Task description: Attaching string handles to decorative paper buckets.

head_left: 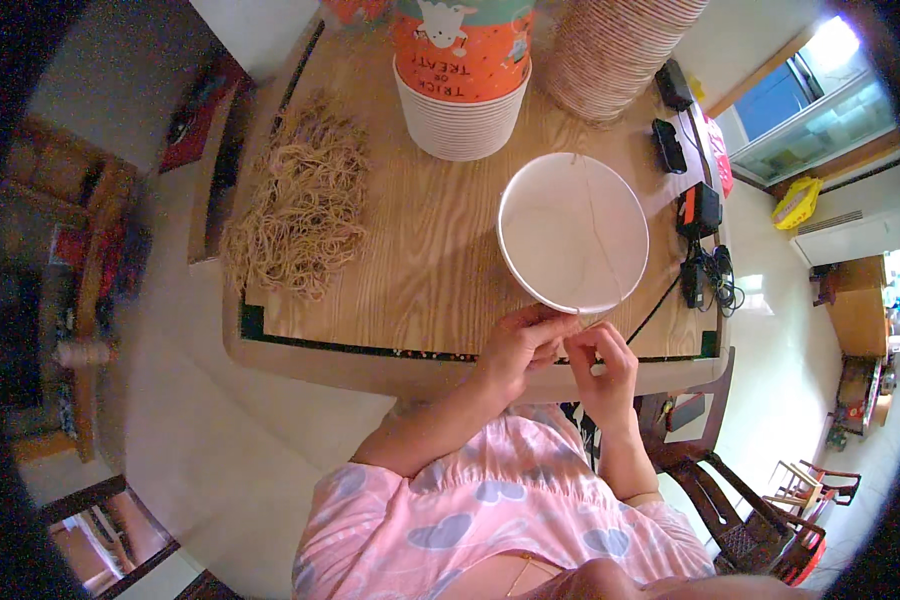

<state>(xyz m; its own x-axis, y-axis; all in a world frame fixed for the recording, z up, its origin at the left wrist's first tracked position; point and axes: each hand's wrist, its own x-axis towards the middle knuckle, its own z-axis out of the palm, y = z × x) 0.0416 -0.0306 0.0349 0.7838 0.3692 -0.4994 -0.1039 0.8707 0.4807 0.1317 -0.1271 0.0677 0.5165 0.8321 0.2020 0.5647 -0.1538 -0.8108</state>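
Note:
A white paper bucket [540, 225] lies tilted at the table's near right part, its round mouth facing me. A thin piece of twine [595, 215] runs from the far rim across the mouth to the near rim. My left hand [522, 350] is closed at the near rim, thumb and fingers pinching the edge. Close beside it, just below the rim, my right hand [604, 368] is closed in a pinch on the twine's end. The fingertips partly hide the spot where twine and rim meet.
A heap of tan twine pieces [305, 205] lies at the left of the wooden table [410, 270]. Behind stand a stack of orange printed buckets [460, 110] and a tall stack of pale ones [620, 50]. Black adapters with cables [705, 275] lie along the right edge.

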